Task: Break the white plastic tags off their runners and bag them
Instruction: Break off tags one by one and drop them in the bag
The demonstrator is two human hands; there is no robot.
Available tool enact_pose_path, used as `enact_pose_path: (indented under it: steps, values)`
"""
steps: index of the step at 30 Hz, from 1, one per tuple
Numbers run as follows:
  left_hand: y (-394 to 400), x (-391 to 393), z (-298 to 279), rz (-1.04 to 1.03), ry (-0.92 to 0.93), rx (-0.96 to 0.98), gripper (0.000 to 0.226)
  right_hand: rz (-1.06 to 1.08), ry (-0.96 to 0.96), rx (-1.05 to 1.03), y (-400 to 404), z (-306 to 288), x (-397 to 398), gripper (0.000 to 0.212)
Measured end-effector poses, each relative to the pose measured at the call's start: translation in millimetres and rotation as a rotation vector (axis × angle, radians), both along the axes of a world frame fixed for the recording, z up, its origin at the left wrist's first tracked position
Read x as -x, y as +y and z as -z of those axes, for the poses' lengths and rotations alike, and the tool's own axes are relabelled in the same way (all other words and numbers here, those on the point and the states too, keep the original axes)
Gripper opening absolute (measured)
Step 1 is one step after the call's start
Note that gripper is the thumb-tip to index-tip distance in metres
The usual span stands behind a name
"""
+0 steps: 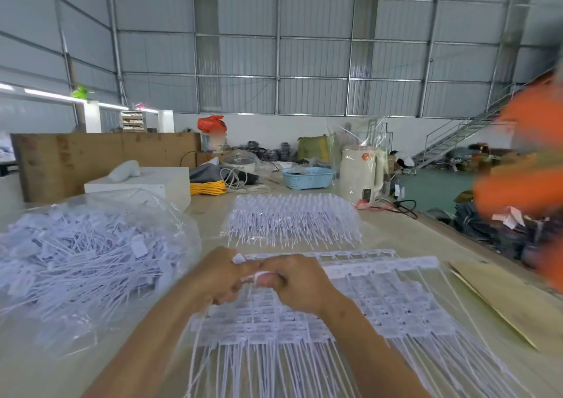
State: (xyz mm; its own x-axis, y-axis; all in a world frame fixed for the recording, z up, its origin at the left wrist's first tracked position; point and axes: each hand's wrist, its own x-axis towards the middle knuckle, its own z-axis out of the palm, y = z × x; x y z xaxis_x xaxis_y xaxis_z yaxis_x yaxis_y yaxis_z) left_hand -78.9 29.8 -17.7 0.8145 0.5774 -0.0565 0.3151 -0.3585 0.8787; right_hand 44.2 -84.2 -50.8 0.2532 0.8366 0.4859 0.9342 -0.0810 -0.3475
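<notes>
Both hands meet over the bench [213, 215]: the left hand [217, 279] and right hand [300, 285] each close their grip on one strip of white tags [259, 276]. Runner sheets [380, 300] lie beneath and right of the grip; the filled bag [91, 251] sits left.

We work at a pale table [405, 239]: a clear bag of loose tags [88, 245], tag runners [304, 321], another stack [292, 218], a blue basket [307, 177], perhaps cardboard [502, 303].
</notes>
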Motion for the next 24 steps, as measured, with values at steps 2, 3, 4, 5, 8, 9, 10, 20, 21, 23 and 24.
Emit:
enact_pose_path:
  steps: [2,3,4,5,8,9,10,20,21,23,24]
  values:
    - [5.0,10.2,-20.8,0.020,0.051,0.019,0.028,-0.082,0.076,-0.093,8.0,-7.2,8.8,0.012]
    - [6.3,18.5,-30.7,0.055,0.078,0.057,0.029,-0.103,0.089,-0.116,11.0,-9.0,12.9,0.010]
    - [8.1,26.8,-37.6,0.106,0.097,0.116,0.030,-0.104,0.093,-0.110,11.4,-9.4,11.9,0.013]
    - [11.7,36.0,-42.4,0.157,0.087,0.212,0.030,-0.080,0.085,-0.077,8.6,-7.8,5.8,0.018]
    - [33.3,62.5,-52.7,0.228,-0.035,0.361,0.029,0.063,0.112,0.010,-9.8,1.3,-27.2,0.034]
    - [46.5,67.4,-53.0,0.166,-0.061,0.311,0.034,0.097,0.146,-0.012,-14.6,4.1,-34.6,0.035]
    - [62.2,69.0,-51.2,0.045,-0.061,0.191,0.037,0.116,0.170,-0.039,-16.1,5.6,-37.4,0.035]
    - [188.8,36.5,-13.0,-0.715,0.349,-0.582,0.037,0.133,0.148,0.111,-5.5,22.0,-27.2,0.037]
    - [185.5,36.9,-6.0,-0.737,0.370,-0.618,0.038,0.134,0.146,0.132,-5.4,24.3,-26.4,0.038]
    - [179.0,38.6,5.2,-0.686,0.373,-0.763,0.038,0.139,0.151,0.152,-5.8,26.5,-25.4,0.038]
    - [174.2,39.0,8.7,-0.672,0.365,-0.758,0.039,0.139,0.162,0.153,-5.7,26.9,-25.9,0.037]
